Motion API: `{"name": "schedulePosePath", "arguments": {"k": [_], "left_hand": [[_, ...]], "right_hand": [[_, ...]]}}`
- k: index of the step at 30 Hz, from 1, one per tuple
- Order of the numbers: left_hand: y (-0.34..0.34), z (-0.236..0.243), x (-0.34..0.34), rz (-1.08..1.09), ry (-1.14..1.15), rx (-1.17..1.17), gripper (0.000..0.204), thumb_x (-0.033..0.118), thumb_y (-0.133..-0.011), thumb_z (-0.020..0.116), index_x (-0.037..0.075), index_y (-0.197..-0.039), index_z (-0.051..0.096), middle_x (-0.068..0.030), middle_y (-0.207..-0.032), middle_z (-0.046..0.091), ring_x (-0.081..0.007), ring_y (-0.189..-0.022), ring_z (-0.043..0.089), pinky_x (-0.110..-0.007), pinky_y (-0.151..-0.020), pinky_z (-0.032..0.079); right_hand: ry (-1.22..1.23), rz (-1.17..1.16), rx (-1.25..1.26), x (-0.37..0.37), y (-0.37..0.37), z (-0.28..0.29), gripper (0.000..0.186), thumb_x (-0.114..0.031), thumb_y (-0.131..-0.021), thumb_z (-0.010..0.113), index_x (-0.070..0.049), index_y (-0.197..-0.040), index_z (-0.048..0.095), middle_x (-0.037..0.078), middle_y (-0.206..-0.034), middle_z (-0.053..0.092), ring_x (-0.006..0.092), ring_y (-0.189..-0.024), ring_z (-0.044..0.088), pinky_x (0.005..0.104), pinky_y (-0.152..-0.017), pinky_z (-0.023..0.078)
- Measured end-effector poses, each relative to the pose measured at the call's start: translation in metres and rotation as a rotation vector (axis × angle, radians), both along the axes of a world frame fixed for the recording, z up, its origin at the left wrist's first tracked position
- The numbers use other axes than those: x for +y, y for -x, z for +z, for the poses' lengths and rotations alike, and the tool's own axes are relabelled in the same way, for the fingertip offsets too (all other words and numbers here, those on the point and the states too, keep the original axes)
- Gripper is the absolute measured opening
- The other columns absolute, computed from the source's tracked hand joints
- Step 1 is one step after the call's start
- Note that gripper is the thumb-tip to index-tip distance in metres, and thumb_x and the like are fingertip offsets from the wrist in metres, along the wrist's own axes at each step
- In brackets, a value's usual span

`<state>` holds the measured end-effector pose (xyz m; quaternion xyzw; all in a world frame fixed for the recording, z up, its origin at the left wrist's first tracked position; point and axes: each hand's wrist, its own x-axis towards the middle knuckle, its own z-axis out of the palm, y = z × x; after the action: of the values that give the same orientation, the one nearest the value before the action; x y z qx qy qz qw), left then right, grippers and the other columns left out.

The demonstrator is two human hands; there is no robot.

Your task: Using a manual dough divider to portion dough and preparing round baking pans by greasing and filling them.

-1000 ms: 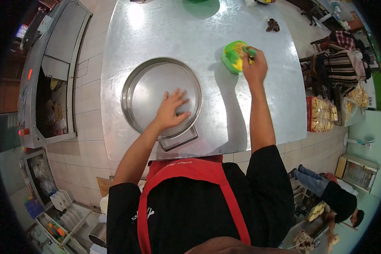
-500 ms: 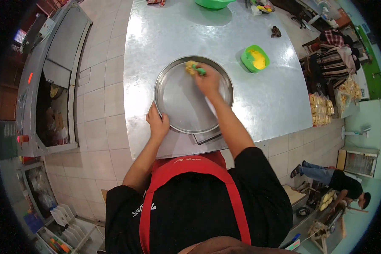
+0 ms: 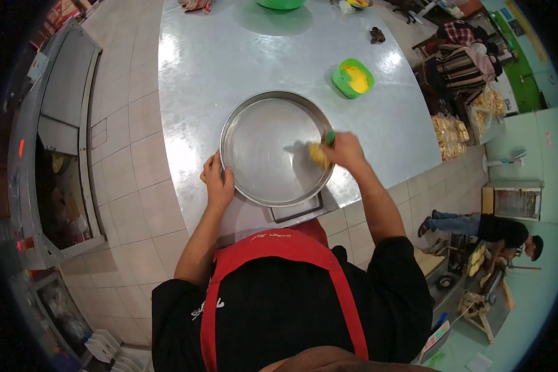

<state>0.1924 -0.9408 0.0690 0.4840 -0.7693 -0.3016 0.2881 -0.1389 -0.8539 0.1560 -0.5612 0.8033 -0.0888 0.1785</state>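
A large round metal pan (image 3: 263, 146) lies on the metal table in front of me. My left hand (image 3: 218, 183) steadies it, fingers and thumb closed on the rim at its near left. In my right hand (image 3: 347, 152) is a brush (image 3: 320, 154) with a green handle and yellowish bristles. The bristles are at the inner right side of the pan; blur hides whether they touch the wall or the bottom. Beyond the pan, to the right, stands a small green bowl (image 3: 341, 82) with a soft yellow spread (image 3: 356, 79) in it.
A rectangular metal piece (image 3: 297, 209) juts out under the pan's near edge. At the table's far end are a large green basin (image 3: 281, 3), a cloth (image 3: 195, 5) and a small dark lump (image 3: 377, 35). A metal cabinet (image 3: 68, 80) stands left; a co-worker (image 3: 502, 237) works at far right.
My right hand has swept the brush from the pan's far side to its right side. My left hand keeps its place on the rim. The whole view has shifted slightly.
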Motion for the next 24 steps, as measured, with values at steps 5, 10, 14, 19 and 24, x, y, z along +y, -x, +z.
{"name": "schedulePosePath", "arguments": {"k": [5, 10, 14, 19, 24], "left_hand": [[0.005, -0.005, -0.010, -0.029, -0.017, 0.001, 0.050, 0.015, -0.086, 0.051, -0.001, -0.133, 0.042, -0.0185, -0.126, 0.045, -0.0289, -0.118, 0.038, -0.038, -0.100, 0.022], [0.003, -0.014, -0.014, -0.044, -0.009, 0.005, 0.048, 0.015, -0.088, 0.049, -0.001, -0.132, 0.042, -0.0187, -0.125, 0.046, -0.0286, -0.117, 0.039, -0.038, -0.101, 0.022], [0.006, -0.013, -0.019, -0.068, 0.014, 0.008, 0.048, 0.016, -0.089, 0.048, -0.001, -0.132, 0.042, -0.0187, -0.124, 0.046, -0.0289, -0.117, 0.039, -0.038, -0.101, 0.023], [0.007, -0.012, -0.020, -0.059, -0.004, 0.054, 0.047, 0.015, -0.088, 0.047, 0.000, -0.133, 0.042, -0.0186, -0.124, 0.046, -0.0290, -0.116, 0.040, -0.040, -0.101, 0.024], [0.001, -0.019, -0.020, -0.009, 0.039, 0.112, 0.045, 0.015, -0.088, 0.046, 0.000, -0.130, 0.046, -0.0196, -0.122, 0.048, -0.0304, -0.113, 0.043, -0.040, -0.099, 0.030]], "right_hand": [[0.739, -0.160, -0.154, -0.070, -0.032, -0.032, 0.023, -0.025, -0.076, 0.064, -0.013, -0.096, 0.064, 0.014, -0.082, 0.064, 0.0356, -0.075, 0.061, 0.0439, -0.067, 0.049], [0.400, 0.118, -0.582, -0.054, -0.135, -0.038, 0.017, -0.021, -0.075, 0.063, -0.013, -0.090, 0.066, 0.015, -0.078, 0.064, 0.0348, -0.072, 0.062, 0.0402, -0.066, 0.050], [0.088, 0.294, -0.539, 0.007, -0.102, -0.015, 0.019, -0.027, -0.074, 0.063, -0.012, -0.085, 0.066, 0.014, -0.076, 0.065, 0.0314, -0.071, 0.064, 0.0391, -0.065, 0.050], [0.456, -0.290, -0.320, 0.004, -0.013, -0.023, 0.017, -0.022, -0.078, 0.065, -0.011, -0.090, 0.066, 0.014, -0.075, 0.066, 0.0282, -0.070, 0.066, 0.0373, -0.063, 0.051], [0.427, -0.229, -0.644, -0.036, -0.074, -0.037, 0.020, -0.024, -0.074, 0.065, -0.010, -0.089, 0.066, 0.017, -0.076, 0.065, 0.0331, -0.073, 0.064, 0.0398, -0.067, 0.051]]}}
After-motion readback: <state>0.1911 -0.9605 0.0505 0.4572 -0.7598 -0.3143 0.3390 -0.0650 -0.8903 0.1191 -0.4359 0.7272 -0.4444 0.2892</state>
